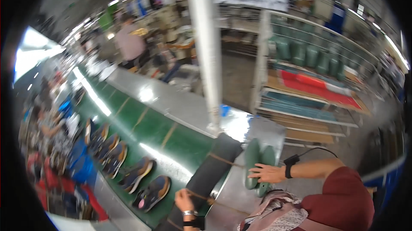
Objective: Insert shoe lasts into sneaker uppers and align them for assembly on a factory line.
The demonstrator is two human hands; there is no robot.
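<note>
My right hand point(267, 173) lies with fingers spread across a pair of green shoe lasts point(252, 159) on the metal table at the right end of the conveyor. My left hand point(183, 199) is closed, its fingers curled, above the dark padded bar point(214, 162) that crosses the belt's near end. Whether anything is inside that hand cannot be made out. To its left, several dark shoes with brown trim stand in a row on the green conveyor belt point(171, 158); the nearest shoe point(153, 193) is closest to my left hand.
A white post point(205, 51) rises behind the bar. On the right, a rack point(262, 59) holds several green lasts and flat boards. Blue bins point(79, 162) line the belt's left side, where other people work. Another person in pink point(131, 42) is farther back.
</note>
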